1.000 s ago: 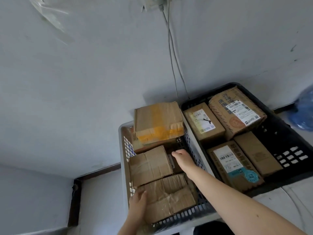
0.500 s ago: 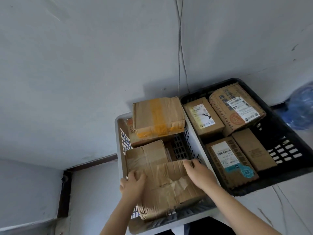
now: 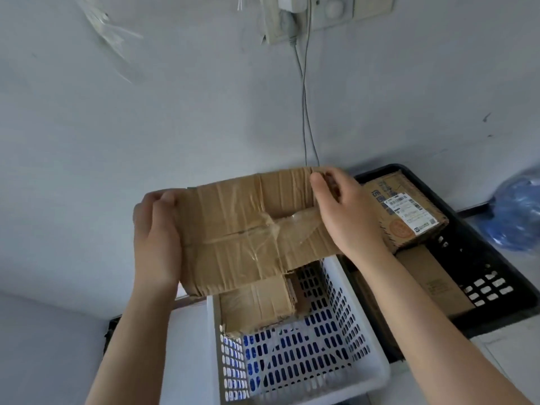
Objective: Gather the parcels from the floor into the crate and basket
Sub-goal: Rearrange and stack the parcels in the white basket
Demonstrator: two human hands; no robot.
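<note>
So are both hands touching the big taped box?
Touching. The head view shows the left hand gripping the left edge of the taped box, and the right hand curled over its far right corner.

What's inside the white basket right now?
One taped cardboard box lies in the white basket; its near part shows bare mesh. The parcel held above hides the far end.

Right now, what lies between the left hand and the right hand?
A taped cardboard parcel: the left hand grips its left end, the right hand its right end, above the white basket. The head view shows it.
</note>
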